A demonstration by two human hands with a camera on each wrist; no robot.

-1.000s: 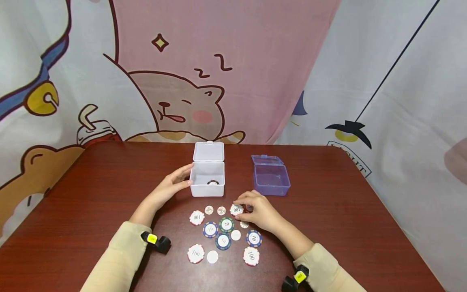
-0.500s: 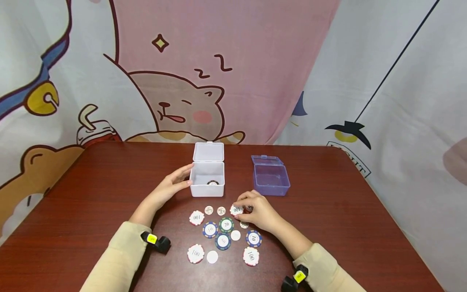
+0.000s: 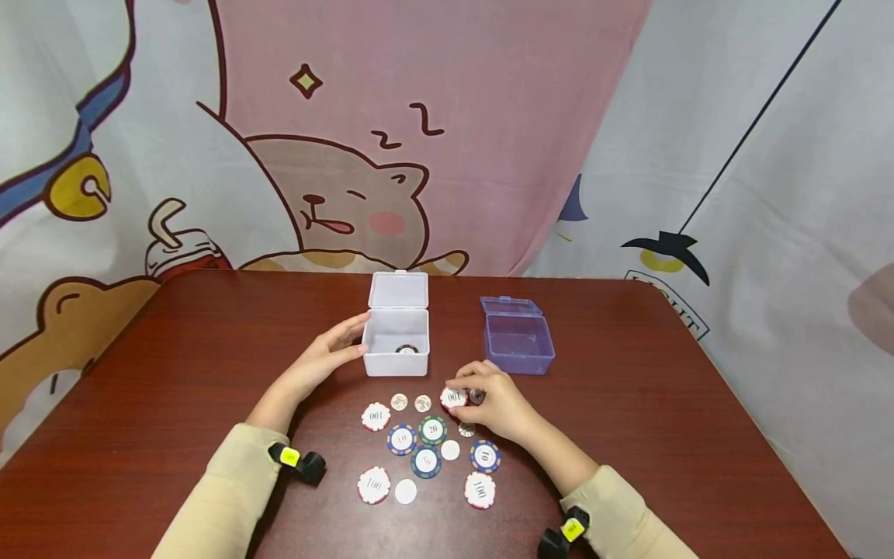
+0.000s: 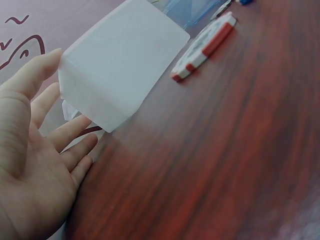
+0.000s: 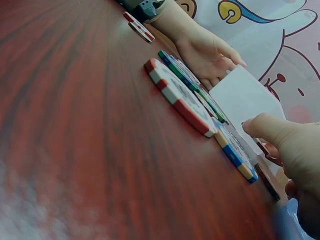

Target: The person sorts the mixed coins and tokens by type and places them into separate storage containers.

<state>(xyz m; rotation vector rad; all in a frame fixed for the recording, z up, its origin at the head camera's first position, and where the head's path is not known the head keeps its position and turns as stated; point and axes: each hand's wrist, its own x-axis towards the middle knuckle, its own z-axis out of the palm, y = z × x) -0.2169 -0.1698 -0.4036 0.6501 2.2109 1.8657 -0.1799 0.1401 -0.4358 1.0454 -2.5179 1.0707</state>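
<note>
My left hand touches the left side of a white plastic box, its fingers fairly straight. The box's lid stands raised, and one dark-rimmed chip lies inside. My right hand pinches a red-and-white poker chip marked 100 between thumb and fingers. In the right wrist view the thumb hides much of that chip. Beside the fingers is a coin, partly covered by the hand. Another coin lies just under the thumb.
A purple box with its lid raised stands right of the white one. In front lie more poker chips, including a green chip, a blue chip and a red-and-white chip, with small coins and plain white discs.
My right hand has shifted very slightly away from me with the 100 chip, which seems a little lifted. The left hand and both boxes stay where they were.
</note>
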